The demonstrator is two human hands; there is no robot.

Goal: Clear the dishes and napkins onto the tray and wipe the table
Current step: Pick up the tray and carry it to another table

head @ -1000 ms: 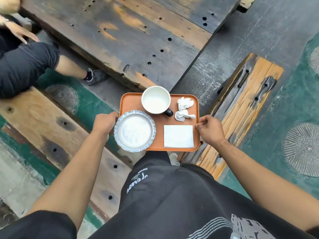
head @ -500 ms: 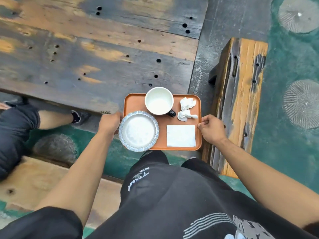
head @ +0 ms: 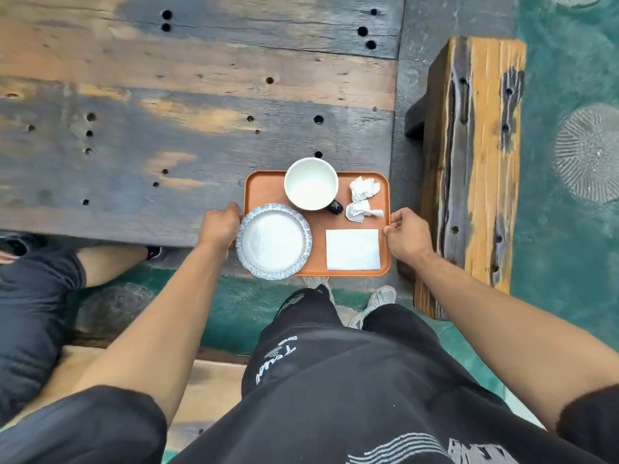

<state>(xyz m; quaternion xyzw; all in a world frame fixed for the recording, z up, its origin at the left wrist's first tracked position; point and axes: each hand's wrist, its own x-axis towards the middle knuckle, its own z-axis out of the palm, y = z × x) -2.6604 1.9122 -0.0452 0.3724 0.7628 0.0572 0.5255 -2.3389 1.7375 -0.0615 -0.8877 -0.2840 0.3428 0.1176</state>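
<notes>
The person wears a black short-sleeved top (head: pixel 100 426), its sleeves ending above the elbows and leaving both forearms bare. The black shorts (head: pixel 351 380) carry a small white script logo on the left leg and white wavy stripes with a grey-white printed patch lower down. Pale grey sneakers (head: pixel 380 298) show below.

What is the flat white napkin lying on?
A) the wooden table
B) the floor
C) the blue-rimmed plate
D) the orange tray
D: the flat napkin lies on the orange tray, in its near right corner beside the plate, not on it, while the left hand and right hand grip the tray's sides.
</notes>
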